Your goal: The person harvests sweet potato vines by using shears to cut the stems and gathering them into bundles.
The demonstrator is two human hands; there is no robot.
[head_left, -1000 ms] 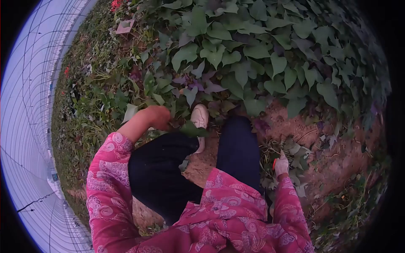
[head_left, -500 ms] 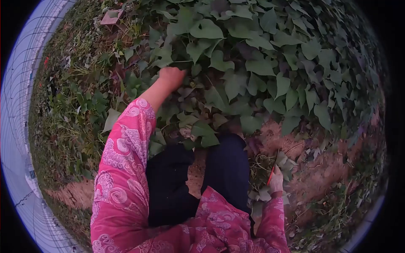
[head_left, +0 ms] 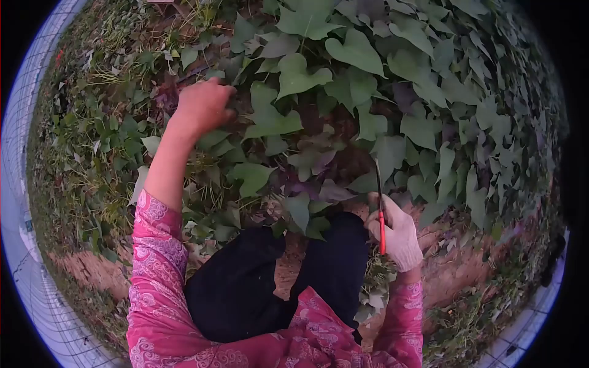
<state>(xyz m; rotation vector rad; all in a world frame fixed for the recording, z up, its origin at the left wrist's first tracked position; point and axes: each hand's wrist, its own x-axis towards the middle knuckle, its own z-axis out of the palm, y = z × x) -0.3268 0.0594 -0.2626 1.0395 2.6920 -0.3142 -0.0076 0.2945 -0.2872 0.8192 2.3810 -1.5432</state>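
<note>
My bare left hand [head_left: 205, 105] is over the leaves at the upper left, its fingers curled closed; whatever may be inside them is hidden. My right hand [head_left: 396, 233], in a pale glove, grips red-handled scissors [head_left: 381, 224] with the slim dark blade pointing up and away from me. Heart-shaped green leaves [head_left: 300, 76] of a low, dense vine crop spread in front of both hands. The blade tip lies over a leaf [head_left: 389, 153] at the near edge of the growth.
My knees in dark trousers [head_left: 334, 264] are bent close to the plants. Bare reddish soil [head_left: 454, 270] shows at the right. Sparser, trimmed-looking vines [head_left: 104, 147] cover the ground on the left. A pale sheet wall with a wire grid [head_left: 18, 202] runs along the left edge.
My left hand has moved left, out of the denser leaves. My right hand has come up and forward from beside my knee, bringing the scissors to the leaves. The view has shifted slightly.
</note>
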